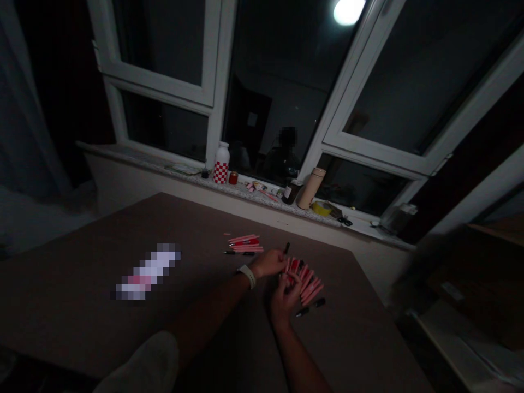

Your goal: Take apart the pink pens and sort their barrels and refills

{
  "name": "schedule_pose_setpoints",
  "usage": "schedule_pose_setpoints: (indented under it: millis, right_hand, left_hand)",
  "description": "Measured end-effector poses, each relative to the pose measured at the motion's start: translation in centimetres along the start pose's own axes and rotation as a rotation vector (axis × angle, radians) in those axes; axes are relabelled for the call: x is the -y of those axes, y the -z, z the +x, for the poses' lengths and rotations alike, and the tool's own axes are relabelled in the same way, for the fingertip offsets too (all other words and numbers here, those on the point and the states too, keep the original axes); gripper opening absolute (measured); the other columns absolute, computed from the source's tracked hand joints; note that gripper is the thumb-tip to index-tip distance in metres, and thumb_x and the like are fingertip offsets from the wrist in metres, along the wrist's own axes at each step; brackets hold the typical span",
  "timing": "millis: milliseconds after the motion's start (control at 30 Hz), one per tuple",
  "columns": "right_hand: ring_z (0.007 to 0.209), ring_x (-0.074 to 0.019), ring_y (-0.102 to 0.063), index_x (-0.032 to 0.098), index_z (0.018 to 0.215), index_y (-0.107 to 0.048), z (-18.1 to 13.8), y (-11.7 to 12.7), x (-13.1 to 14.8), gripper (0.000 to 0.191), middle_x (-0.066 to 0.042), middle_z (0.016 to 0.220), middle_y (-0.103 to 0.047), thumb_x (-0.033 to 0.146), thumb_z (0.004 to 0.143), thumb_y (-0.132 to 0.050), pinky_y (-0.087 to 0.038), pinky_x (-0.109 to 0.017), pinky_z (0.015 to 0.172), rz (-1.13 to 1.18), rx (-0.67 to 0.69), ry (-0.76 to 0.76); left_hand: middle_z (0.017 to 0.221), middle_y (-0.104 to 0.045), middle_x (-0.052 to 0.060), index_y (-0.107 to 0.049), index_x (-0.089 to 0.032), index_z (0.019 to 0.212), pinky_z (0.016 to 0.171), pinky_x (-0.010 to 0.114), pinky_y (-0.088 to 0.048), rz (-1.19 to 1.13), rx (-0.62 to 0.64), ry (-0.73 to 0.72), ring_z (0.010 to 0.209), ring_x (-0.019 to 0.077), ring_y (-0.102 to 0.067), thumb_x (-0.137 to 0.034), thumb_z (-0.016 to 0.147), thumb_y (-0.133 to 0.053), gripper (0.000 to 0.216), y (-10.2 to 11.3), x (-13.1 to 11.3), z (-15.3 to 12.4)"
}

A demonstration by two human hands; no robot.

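My left hand (pixel 270 263), with a pale watch or band at the wrist, has its fingers closed together; a black pen end (pixel 287 248) sticks up just beyond them. Close below it, my right hand (pixel 284 299) has curled fingers at the edge of a fan of pink pens (pixel 310 285). What lies between those fingers is too dark to make out. Red and black pieces show among the fanned pens. A dark pen (pixel 311 308) lies to the right of my right hand. Left of my left hand rests a second group of pink and red pens (pixel 245 241), with a black pen (pixel 239 252) along its near side.
A pixelated pale object (pixel 147 272) lies on the brown table (pixel 82 305). Beyond the table's far edge, the windowsill (pixel 192 176) holds a red-checked bottle (pixel 221 164), a beige flask (pixel 311 188), a dark jar (pixel 291 192) and yellow tape (pixel 321 208). Boxes stand at the right.
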State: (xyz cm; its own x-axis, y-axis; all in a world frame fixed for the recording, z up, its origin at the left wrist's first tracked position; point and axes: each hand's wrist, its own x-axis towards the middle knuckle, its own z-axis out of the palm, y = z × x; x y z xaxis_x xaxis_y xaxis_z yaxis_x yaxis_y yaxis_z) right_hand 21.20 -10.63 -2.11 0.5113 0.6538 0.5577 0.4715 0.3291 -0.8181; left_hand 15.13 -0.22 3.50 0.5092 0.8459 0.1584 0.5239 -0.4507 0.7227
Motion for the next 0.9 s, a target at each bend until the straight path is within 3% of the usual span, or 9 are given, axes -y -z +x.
schedule_pose_setpoints:
  millis: [67,167,300,433,600,733,900]
  right_hand:
    - [0.09,-0.0309,-0.062,0.019,0.112,-0.055,0.1,-0.1,0.3,0.038,-0.017,0.098,-0.065,0.048,0.093,-0.039,-0.047,-0.043,0.072,-0.014,-0.087,-0.06]
    - [0.086,-0.0267,-0.061,0.018,0.105,-0.053,0.1,-0.6,0.7,0.032,-0.014,0.093,-0.064,0.047,0.093,-0.045,-0.047,-0.038,0.072,0.057,-0.07,-0.095]
    - [0.073,-0.0195,-0.058,0.019,0.104,-0.053,-0.5,-2.0,0.8,0.031,-0.005,0.083,-0.061,0.047,0.09,-0.053,-0.046,-0.031,0.066,0.163,0.13,-0.14]
    - [0.063,-0.0152,-0.053,0.02,0.111,-0.049,-1.1,-3.8,0.8,0.034,0.0,0.079,-0.058,0.047,0.091,-0.055,-0.042,-0.027,0.059,0.213,0.327,-0.143]
    - [0.057,-0.0125,-0.051,0.02,0.115,-0.046,-1.0,-4.9,0.7,0.042,0.002,0.082,-0.062,0.047,0.087,-0.061,-0.041,-0.025,0.056,0.181,0.46,-0.174]
    - [0.051,-0.0116,-0.048,0.02,0.109,-0.052,-0.5,-5.1,0.2,0.043,0.003,0.075,-0.061,0.053,0.083,-0.063,-0.034,-0.023,0.047,0.255,0.404,-0.344]
    - [0.047,-0.0102,-0.041,0.02,0.091,-0.059,0.2,-4.9,-0.3,0.039,0.005,0.062,-0.055,0.056,0.079,-0.067,-0.025,-0.022,0.043,0.319,0.331,-0.456]
  left_hand:
    - [0.082,-0.068,0.007,-0.066,-0.015,0.093,0.067,0.029,-0.047,0.009,-0.025,-0.034,0.074,0.019,-0.062,-0.034,0.087,-0.056,0.023,1.6,1.3,-1.4]
    - [0.089,-0.068,0.005,-0.062,-0.016,0.101,0.066,0.024,-0.047,-0.042,-0.036,-0.127,0.074,0.015,-0.062,-0.031,0.09,-0.052,0.021,4.0,3.5,-4.2]
    - [0.087,-0.066,0.004,-0.061,-0.017,0.098,0.066,0.025,-0.047,-0.048,-0.027,-0.203,0.073,0.0148,-0.06,-0.033,0.091,-0.053,0.019,6.6,6.3,-8.3]
    - [0.096,-0.068,0.005,-0.064,-0.019,0.102,0.077,0.029,-0.049,0.024,-0.041,-0.227,0.083,0.0175,-0.062,-0.037,0.093,-0.053,0.023,8.1,8.3,-11.2]
    - [0.104,-0.068,0.007,-0.065,-0.02,0.11,0.088,0.034,-0.049,0.036,-0.087,-0.256,0.097,0.021,-0.062,-0.039,0.095,-0.054,0.026,8.5,10.2,-11.8]
    - [0.11,-0.068,0.007,-0.066,-0.021,0.11,0.098,0.038,-0.045,0.063,-0.059,-0.319,0.107,0.0223,-0.059,-0.035,0.094,-0.055,0.023,8.6,10.8,-11.3]
    - [0.109,-0.067,0.007,-0.065,-0.02,0.108,0.095,0.037,-0.046,0.056,-0.087,-0.209,0.104,0.0221,-0.059,-0.035,0.093,-0.057,0.022,8.8,10.6,-11.1]
